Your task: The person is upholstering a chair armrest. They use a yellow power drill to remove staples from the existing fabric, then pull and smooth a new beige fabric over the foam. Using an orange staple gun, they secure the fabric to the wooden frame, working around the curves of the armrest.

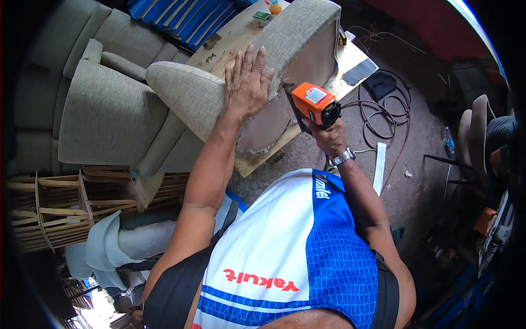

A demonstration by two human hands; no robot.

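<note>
A curved furniture piece in grey woven fabric (189, 88) lies on a pale wooden worktable (263, 159), its brownish underside (309, 71) facing me. My left hand (246, 88) presses on the fabric with fingers stretched out, near the inner bend of the piece. In my right hand (327, 136) is an orange and black staple gun (313, 101), gripped by its handle. The gun's dark nose points at the fabric edge beside the underside. Whether the nose touches the fabric I cannot tell.
Grey sofas (109, 109) crowd the left side, with bare wooden frames (60, 211) and foam rolls (109, 241) below them. A coiled hose (392, 118) and a white strip (379, 164) lie on the floor. At the right, a seated person's leg (501, 134) shows beside a chair (476, 126).
</note>
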